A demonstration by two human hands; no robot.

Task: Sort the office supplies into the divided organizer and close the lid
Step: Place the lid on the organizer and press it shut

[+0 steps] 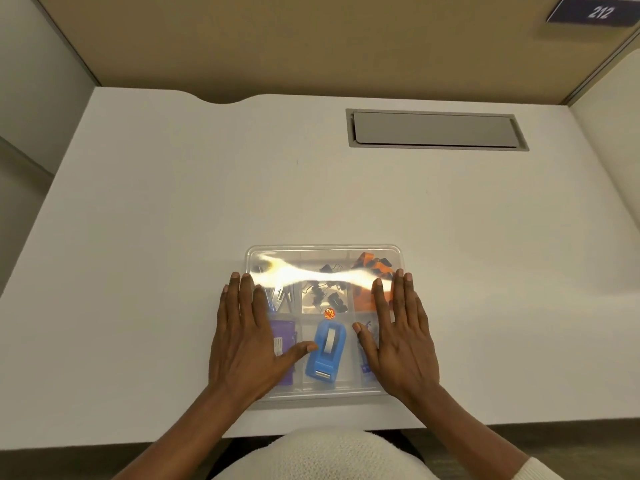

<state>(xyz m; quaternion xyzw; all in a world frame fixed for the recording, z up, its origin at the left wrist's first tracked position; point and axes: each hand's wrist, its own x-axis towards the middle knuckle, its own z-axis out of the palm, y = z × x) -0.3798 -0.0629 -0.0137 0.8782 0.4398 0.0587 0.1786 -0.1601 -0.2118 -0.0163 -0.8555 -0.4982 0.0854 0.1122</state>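
Lid [323, 268]: clear, thin, likely flexy and light over organizer [394, 391]. Left hand [247, 341], right hand [398, 337] spread flat, pressing down. Best pressed along rims.

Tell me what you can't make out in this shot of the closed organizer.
Head view only:
- Back left compartment: washed out by glare on the lid.
- Purple item: mostly under the left hand.
- Front right compartment's contents: covered by the right hand.
- Whether the lid is latched: not visible.

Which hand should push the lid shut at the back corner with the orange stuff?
Probably the right hand: it lies flat on the lid on that side, fingertips beside the orange stuff. The left hand rests across the box.
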